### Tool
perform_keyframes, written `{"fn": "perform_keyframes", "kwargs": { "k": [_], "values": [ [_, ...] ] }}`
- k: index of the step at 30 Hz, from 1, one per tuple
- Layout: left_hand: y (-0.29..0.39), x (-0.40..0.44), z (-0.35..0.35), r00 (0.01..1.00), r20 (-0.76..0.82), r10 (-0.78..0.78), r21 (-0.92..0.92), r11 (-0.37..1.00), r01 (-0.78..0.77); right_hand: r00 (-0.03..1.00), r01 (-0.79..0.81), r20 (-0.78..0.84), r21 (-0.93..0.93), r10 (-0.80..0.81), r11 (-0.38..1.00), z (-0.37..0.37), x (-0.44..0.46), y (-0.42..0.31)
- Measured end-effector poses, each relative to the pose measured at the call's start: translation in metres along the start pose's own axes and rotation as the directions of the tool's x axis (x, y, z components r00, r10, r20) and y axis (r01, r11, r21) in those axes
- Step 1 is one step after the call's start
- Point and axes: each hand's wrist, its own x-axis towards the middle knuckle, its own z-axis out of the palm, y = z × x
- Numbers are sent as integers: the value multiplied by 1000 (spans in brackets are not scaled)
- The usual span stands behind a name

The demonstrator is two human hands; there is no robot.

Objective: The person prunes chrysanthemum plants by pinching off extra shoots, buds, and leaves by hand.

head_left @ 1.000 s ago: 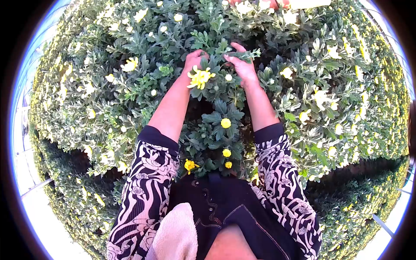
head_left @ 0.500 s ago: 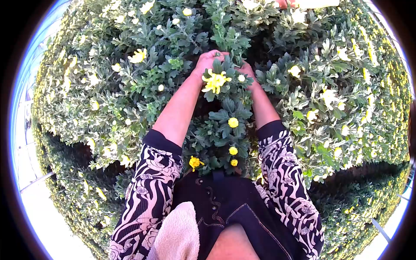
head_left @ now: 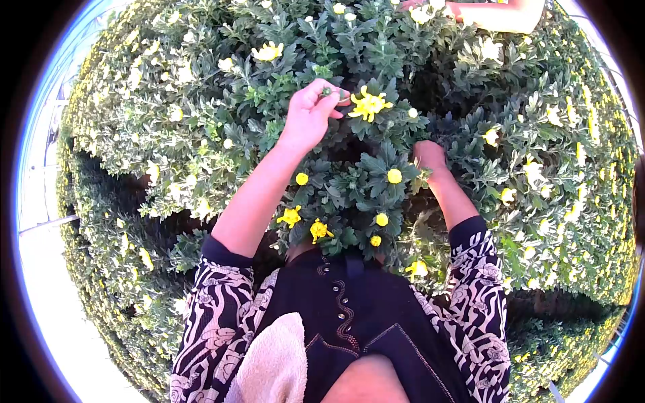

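My left hand (head_left: 310, 115) is raised above the leaves, its thumb and fingers pinched together. Between them show small green buds (head_left: 327, 93), partly covered by the fingers. Just to its right stands an open yellow chrysanthemum (head_left: 369, 105), apart from the hand. Lower and further right, my right hand (head_left: 430, 157) reaches down into the chrysanthemum plants (head_left: 379, 161). Leaves and shadow hide its fingertips, so I cannot see whether it grips a stem. A round yellow bloom (head_left: 394, 176) is close to its left side.
Dense chrysanthemum foliage with yellow flowers spreads all around. Close to my body are several small yellow blooms (head_left: 320, 230). Another person's arm (head_left: 500, 15) reaches in at the top right. A pale towel (head_left: 272, 363) hangs against my dark top.
My hands, close together among the stems before, have moved apart. The left has lifted clear with the green buds; the right has shifted down and right. More of the other person's arm shows.
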Motion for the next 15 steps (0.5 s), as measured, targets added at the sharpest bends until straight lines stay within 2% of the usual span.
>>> {"fn": "perform_keyframes", "kwargs": {
  "k": [1,3,6,8,10,12,13,15],
  "values": [
    [13,-15,-13,999,-35,20,-49,999,-22,1000,6,3,-8,-6,1000,1,-4,0],
    [29,-45,-43,992,-117,35,-121,991,-50,989,140,48,23,-141,990,5,-15,1],
    [43,-84,-101,970,-244,-10,-176,984,-34,982,174,68,1,-174,985,5,-19,-1],
    [48,-106,-137,957,-290,3,-151,987,-49,984,173,39,61,-175,983,-3,-29,-10],
    [46,-124,-167,957,-289,22,-150,986,-68,997,38,53,373,-62,927,21,-24,-4],
    [43,-138,-193,949,-315,-4,-206,976,-64,993,-39,108,627,-38,778,78,-7,19],
    [41,-142,-203,952,-303,-39,-213,977,-28,990,-83,135,731,-25,677,81,-11,14],
    [39,-148,-223,962,-257,-92,-235,972,30,983,-53,185,273,2,960,54,-33,3]
  ]
}}
